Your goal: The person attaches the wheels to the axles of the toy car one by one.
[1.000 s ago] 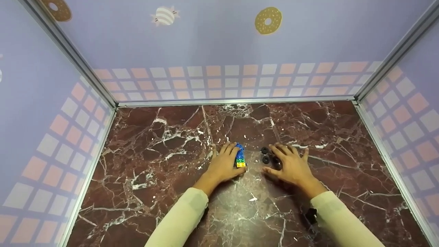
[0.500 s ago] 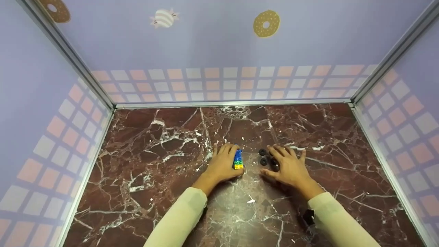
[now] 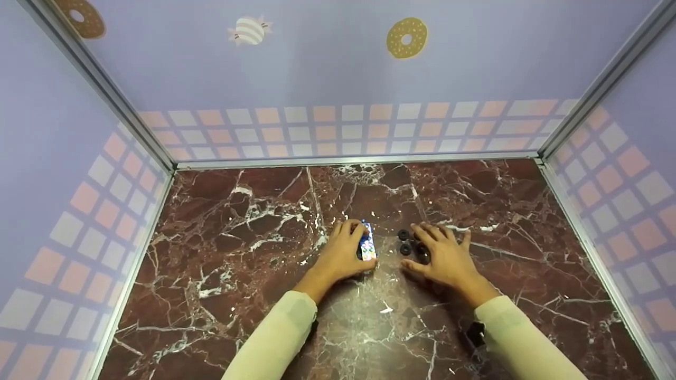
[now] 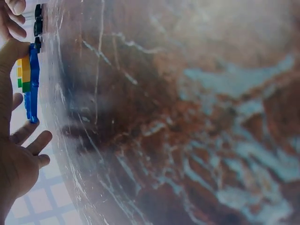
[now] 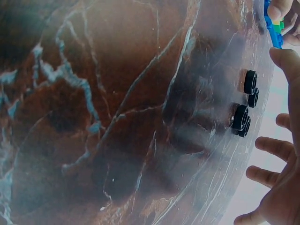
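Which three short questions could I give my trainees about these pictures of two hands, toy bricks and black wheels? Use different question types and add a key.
1. Multiple choice. What does the left hand hold?
a) a cup
b) a multicoloured brick piece
c) a pencil

2. Count. How many black wheels show in the right wrist view?

3. True or false. The right hand has its fingers spread, with no brick piece in its grip.

Key: 1. b; 2. four; 3. true
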Tool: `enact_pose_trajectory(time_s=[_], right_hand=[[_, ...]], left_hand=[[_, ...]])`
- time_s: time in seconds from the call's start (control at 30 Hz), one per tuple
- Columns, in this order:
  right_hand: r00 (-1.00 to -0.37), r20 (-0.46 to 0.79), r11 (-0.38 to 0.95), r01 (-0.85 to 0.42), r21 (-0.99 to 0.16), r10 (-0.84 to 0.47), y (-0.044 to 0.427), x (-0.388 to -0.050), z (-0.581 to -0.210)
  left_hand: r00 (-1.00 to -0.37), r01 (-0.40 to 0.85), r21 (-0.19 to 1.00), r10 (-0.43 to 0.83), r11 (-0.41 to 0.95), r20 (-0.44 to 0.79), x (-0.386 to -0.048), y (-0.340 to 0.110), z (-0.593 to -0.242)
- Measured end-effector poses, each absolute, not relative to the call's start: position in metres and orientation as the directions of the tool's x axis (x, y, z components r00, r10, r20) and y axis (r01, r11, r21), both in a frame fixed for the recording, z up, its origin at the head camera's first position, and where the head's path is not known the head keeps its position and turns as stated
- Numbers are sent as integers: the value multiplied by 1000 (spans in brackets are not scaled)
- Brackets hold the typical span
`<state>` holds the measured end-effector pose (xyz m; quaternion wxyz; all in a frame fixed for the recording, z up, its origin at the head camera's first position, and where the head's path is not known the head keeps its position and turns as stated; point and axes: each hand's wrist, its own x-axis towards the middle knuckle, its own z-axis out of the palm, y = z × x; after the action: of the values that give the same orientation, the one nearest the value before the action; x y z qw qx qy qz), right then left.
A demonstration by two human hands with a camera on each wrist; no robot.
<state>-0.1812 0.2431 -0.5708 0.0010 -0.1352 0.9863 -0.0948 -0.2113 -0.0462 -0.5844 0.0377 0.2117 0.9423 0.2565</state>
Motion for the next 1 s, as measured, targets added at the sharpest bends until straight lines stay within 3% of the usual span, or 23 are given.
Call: enact_pose_trajectory(time_s=[0.47,1.0], right_hand=[[-963,32,943,-269,-193,-269,241,-183,-569],[-961,47,941,-276,-196,-272,242,-182,-568]], left_hand=[[-914,340,766,385,546,130,-208,-48,-581],[-950,141,960,307,240,63,-206,-51,-584]])
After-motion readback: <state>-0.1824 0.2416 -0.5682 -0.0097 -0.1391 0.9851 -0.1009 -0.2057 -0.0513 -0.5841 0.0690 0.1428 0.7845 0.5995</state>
